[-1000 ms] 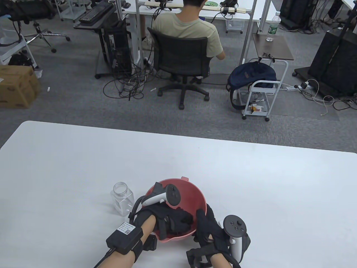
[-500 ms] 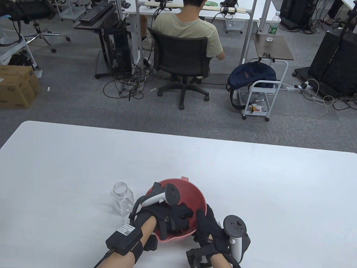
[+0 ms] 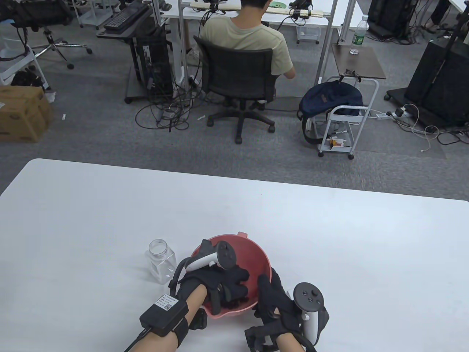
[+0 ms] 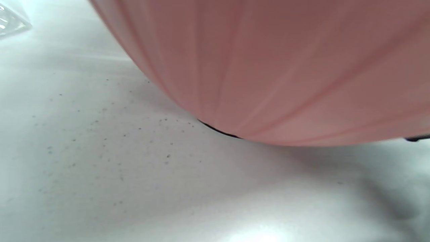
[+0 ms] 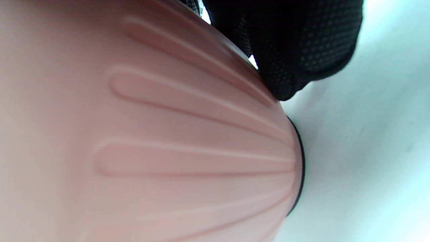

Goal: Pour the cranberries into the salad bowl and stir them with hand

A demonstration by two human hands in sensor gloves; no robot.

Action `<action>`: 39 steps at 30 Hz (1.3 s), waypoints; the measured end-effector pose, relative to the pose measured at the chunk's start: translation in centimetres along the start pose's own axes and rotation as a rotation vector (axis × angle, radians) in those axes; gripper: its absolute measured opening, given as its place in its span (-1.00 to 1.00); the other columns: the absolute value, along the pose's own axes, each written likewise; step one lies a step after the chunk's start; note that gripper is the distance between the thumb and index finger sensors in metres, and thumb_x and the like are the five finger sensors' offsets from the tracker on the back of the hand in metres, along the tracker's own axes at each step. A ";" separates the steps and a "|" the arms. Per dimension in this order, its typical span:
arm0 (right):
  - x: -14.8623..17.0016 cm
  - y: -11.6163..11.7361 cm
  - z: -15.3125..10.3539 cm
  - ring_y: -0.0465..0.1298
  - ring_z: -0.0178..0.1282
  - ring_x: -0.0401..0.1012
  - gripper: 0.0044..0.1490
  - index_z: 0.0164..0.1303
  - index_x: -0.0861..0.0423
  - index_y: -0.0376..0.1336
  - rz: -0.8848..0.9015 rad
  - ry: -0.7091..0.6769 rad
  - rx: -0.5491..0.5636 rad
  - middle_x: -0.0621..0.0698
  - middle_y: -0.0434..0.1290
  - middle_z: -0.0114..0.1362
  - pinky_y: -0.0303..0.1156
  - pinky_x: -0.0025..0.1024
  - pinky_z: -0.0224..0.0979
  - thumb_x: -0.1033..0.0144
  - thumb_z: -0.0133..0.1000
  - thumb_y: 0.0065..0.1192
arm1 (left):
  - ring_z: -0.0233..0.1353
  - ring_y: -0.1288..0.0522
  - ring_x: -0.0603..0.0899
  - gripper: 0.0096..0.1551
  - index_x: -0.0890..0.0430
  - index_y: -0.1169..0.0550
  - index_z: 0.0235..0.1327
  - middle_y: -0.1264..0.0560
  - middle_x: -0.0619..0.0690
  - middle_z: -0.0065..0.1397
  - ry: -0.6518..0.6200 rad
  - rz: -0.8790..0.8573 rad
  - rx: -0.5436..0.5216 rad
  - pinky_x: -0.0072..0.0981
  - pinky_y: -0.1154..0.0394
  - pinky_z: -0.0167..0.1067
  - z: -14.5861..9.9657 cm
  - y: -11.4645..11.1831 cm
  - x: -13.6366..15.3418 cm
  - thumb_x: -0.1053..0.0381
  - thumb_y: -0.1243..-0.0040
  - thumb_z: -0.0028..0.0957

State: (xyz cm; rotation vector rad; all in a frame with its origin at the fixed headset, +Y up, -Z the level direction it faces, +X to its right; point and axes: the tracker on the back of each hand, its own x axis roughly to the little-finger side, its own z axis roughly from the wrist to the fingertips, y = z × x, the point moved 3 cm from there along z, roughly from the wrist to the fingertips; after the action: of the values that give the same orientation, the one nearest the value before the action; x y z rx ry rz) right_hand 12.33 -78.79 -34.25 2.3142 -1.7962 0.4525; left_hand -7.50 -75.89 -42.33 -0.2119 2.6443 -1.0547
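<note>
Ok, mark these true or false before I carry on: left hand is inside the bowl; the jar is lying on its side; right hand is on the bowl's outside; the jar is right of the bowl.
1. The left hand is inside the pink bowl. True.
2. The clear jar lies on its side. False: it stands upright, mouth open upward.
3. The right hand is against the bowl's outer wall. True.
4. The jar is right of the bowl. False: it stands to the bowl's left.
</note>
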 end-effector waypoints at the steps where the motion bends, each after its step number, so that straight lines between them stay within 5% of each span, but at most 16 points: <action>1: 0.0 0.0 0.0 0.59 0.10 0.14 -0.01 0.61 -0.06 -0.02 0.000 0.000 0.000 0.25 0.30 0.58 0.61 -0.17 0.04 -0.48 0.10 -0.13 | 0.78 -0.15 -0.10 -0.15 -0.56 -0.11 0.61 -0.09 -0.48 0.80 0.002 0.000 0.002 -0.14 -0.44 0.56 0.0 0.0 0.0 -0.69 0.00 0.04; 22: 0.1 0.0 0.0 0.59 0.10 0.14 0.00 0.62 -0.06 -0.01 0.004 0.002 0.001 0.25 0.30 0.58 0.61 -0.17 0.04 -0.48 0.10 -0.13 | 0.58 -0.40 0.03 -0.06 -0.17 -0.16 0.71 -0.30 -0.11 0.74 0.039 -0.001 0.013 -0.43 -0.53 0.44 0.0 0.1 0.2 -0.62 0.00 0.18; 30: 0.1 0.0 0.0 0.59 0.11 0.14 -0.01 0.61 -0.07 -0.01 0.004 0.001 0.002 0.24 0.30 0.58 0.61 -0.17 0.04 -0.49 0.10 -0.13 | 0.34 -0.64 -0.06 -0.26 -0.24 -0.41 0.56 -0.58 -0.19 0.50 0.056 0.008 0.025 -0.59 -0.66 0.23 0.2 0.0 0.3 -0.59 -0.01 0.21; 39: 0.1 0.0 0.0 0.59 0.10 0.14 0.00 0.61 -0.06 -0.02 0.003 0.000 0.001 0.24 0.30 0.58 0.61 -0.17 0.04 -0.48 0.10 -0.13 | 0.37 -0.64 -0.13 -0.35 -0.48 -0.55 0.37 -0.71 -0.44 0.37 0.049 0.034 0.026 -0.47 -0.63 0.33 0.4 -0.1 0.3 -0.65 -0.09 0.02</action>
State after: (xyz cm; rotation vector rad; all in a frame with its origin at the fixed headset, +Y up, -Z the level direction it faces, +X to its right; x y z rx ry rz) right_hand 12.40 -78.86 -34.27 2.3126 -1.7994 0.4541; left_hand -7.63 -76.23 -42.59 -0.1366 2.6658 -1.0968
